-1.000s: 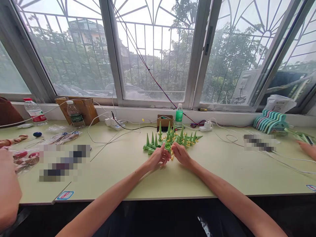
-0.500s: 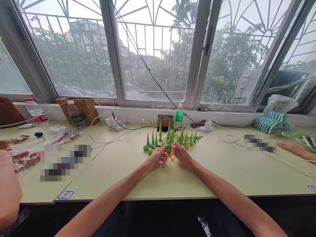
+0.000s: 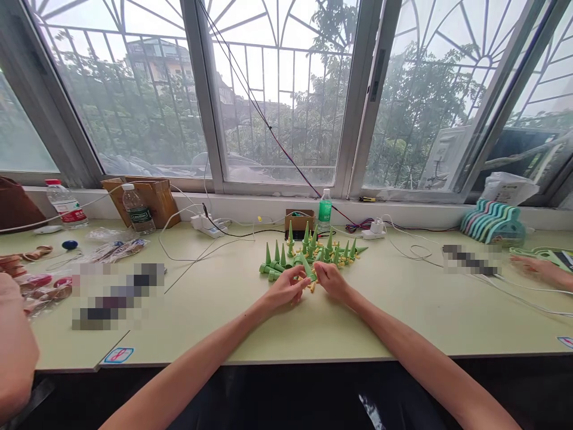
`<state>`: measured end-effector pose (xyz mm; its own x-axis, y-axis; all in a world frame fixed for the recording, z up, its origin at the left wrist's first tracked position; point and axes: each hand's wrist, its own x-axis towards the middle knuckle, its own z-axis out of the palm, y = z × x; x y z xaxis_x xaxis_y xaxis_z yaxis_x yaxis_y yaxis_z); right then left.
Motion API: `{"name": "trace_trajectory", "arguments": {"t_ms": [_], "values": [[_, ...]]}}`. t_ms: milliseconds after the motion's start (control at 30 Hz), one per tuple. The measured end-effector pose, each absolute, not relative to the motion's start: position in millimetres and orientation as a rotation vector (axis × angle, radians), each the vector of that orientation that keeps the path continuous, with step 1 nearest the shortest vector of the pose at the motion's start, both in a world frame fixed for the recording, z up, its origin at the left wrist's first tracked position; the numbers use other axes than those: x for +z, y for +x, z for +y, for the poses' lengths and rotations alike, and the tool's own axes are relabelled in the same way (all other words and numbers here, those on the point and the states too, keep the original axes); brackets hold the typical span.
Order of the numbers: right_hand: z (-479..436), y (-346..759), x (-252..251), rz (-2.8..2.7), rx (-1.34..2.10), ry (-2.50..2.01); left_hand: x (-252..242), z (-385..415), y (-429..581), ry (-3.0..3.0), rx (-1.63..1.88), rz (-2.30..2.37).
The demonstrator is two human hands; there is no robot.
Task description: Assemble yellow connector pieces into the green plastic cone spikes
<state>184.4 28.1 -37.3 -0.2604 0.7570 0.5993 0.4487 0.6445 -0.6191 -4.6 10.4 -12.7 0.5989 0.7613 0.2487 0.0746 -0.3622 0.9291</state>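
Note:
My left hand [image 3: 286,289] and my right hand [image 3: 330,279] meet at the middle of the pale green table [image 3: 277,322]. Between their fingertips they hold one green cone-shaped plastic part [image 3: 308,269], tilted with its tip pointing up and left. Both hands are closed on it in a pinch. Just behind them stands a cluster of several green cones [image 3: 308,248], some upright, some lying down. Small yellow pieces [image 3: 312,286] lie scattered among the cones and under my fingers.
A small cardboard box [image 3: 299,222] and a green bottle [image 3: 324,210] stand behind the cones. White cables and a power strip [image 3: 206,224] cross the table. Two bottles [image 3: 136,209] and a brown box sit far left. Other people's hands show at the right edge [image 3: 539,270] and at the left edge [image 3: 15,340].
The green part was held with its round open end facing me; it is now turned on its side, tip up and left. The other person's hand at right has shifted slightly.

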Motion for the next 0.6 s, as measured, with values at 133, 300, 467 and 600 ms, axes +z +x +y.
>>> {"name": "trace_trajectory", "arguments": {"t_ms": [133,300,467,600], "values": [[26.9,184.4,-35.7,-1.924,0.376,-0.965,-13.1,9.9,-4.6,1.882,0.881,0.715],[26.3,183.6,-35.4,-1.937,0.342,-0.989,-18.2,10.9,-2.1,1.892,0.895,0.771],[26.9,182.0,-36.3,-1.920,0.314,-0.975,-19.5,12.0,-0.1,1.906,0.947,0.818],[27.7,181.7,-37.8,-1.922,0.325,-0.945,-19.7,12.4,0.6,1.934,0.985,0.864]]}}
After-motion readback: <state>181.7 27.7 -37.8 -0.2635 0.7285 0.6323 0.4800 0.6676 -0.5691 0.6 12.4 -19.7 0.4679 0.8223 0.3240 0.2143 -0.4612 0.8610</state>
